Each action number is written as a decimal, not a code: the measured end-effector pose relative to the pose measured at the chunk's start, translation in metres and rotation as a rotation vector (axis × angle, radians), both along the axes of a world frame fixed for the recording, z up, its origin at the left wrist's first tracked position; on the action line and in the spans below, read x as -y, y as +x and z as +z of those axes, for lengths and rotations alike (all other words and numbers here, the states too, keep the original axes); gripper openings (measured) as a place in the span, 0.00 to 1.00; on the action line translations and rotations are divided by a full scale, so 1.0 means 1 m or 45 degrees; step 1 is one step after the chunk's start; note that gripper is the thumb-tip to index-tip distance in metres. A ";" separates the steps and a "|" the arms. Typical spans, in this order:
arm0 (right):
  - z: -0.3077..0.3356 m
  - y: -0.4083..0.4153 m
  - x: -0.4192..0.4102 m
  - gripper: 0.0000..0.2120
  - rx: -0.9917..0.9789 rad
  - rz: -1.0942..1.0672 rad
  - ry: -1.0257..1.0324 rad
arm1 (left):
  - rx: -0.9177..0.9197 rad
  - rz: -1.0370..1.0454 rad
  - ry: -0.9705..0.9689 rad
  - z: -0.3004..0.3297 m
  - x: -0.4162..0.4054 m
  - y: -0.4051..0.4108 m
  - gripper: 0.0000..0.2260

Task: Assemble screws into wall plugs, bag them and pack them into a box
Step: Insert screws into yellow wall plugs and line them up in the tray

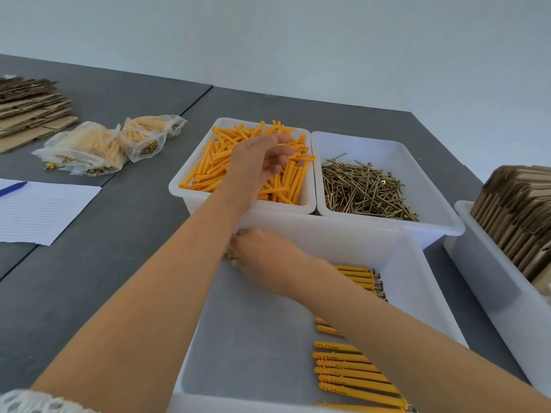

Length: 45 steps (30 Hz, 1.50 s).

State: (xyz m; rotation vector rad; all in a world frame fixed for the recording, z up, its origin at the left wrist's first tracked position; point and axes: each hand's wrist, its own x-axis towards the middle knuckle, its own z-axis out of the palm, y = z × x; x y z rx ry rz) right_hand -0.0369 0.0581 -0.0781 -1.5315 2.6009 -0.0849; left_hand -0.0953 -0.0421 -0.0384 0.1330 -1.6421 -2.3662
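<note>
Grey table: hands over wall plugs tray.

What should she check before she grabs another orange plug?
1. Plug tray has orange wall plugs: ok.
2. Screw tray has screws: ok.
3. Left hand over the plugs, fingers relaxed, free to pick: ok.
4. Right hand done with its orange piece at the near tray's far-left corner: cannot tell.
5. Near tray has bare floor for more assembled plugs: ok.
</note>
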 end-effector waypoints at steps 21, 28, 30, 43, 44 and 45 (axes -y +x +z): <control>0.023 -0.126 -0.097 0.13 0.492 -1.039 -0.229 | 0.424 0.389 -1.958 -0.023 -0.007 0.000 0.07; 0.027 -0.125 -0.093 0.08 0.501 -1.040 -0.214 | 0.384 0.271 -1.917 -0.024 -0.003 -0.003 0.03; 0.028 -0.126 -0.094 0.13 0.524 -1.043 -0.222 | 0.307 0.255 -1.929 -0.025 -0.003 -0.004 0.04; 0.020 -0.129 -0.100 0.09 0.272 -1.186 -0.800 | -0.267 0.403 -1.679 -0.019 -0.011 0.004 0.02; 0.023 -0.126 -0.100 0.08 0.259 -1.209 -0.987 | -0.275 0.413 -1.684 -0.020 -0.011 0.004 0.02; 0.028 -0.123 -0.098 0.06 0.307 -1.216 -1.205 | -0.285 0.421 -1.688 -0.020 -0.010 0.004 0.02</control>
